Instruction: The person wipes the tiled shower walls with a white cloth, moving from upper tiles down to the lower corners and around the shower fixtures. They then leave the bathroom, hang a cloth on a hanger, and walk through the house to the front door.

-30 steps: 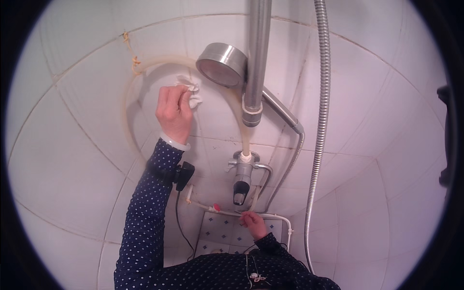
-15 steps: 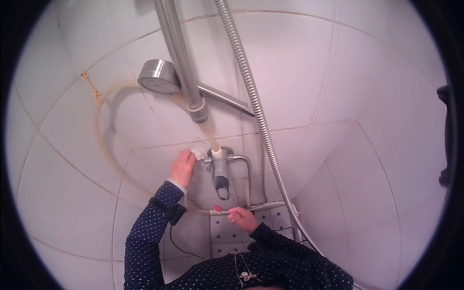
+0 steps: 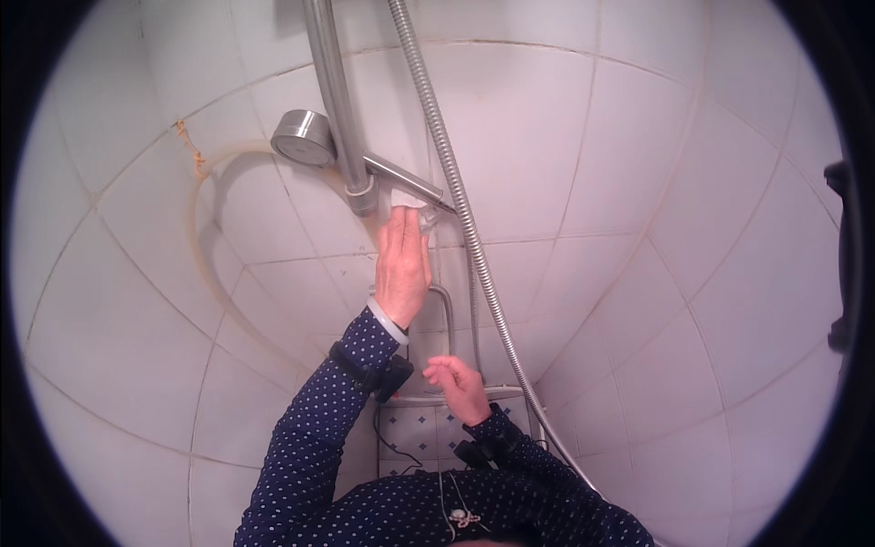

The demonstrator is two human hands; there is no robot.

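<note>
My left hand point(image 3: 401, 273) reaches up to the tiled wall, its fingers stretched over a crumpled white tissue point(image 3: 407, 199). They press the tissue to the wall just below the handle of the metal shower head point(image 3: 304, 138). That hand and its wrist cover most of the mixer tap below the metal riser pipe point(image 3: 339, 100). Lower and to the right, my right hand point(image 3: 462, 390) hangs in front of the wall with its fingers curled in; nothing shows in them.
A ribbed metal shower hose point(image 3: 444, 137) runs down in front of the wall, right of both hands. At the left a pale tube point(image 3: 194, 237) loops from a yellow tie point(image 3: 190, 146). Patterned tiles point(image 3: 421, 421) lie low beyond my body.
My left hand has moved up and right with the tissue, from beside the mixer tap to the wall under the shower handle. My right hand has risen slightly. The view has shifted a little.
</note>
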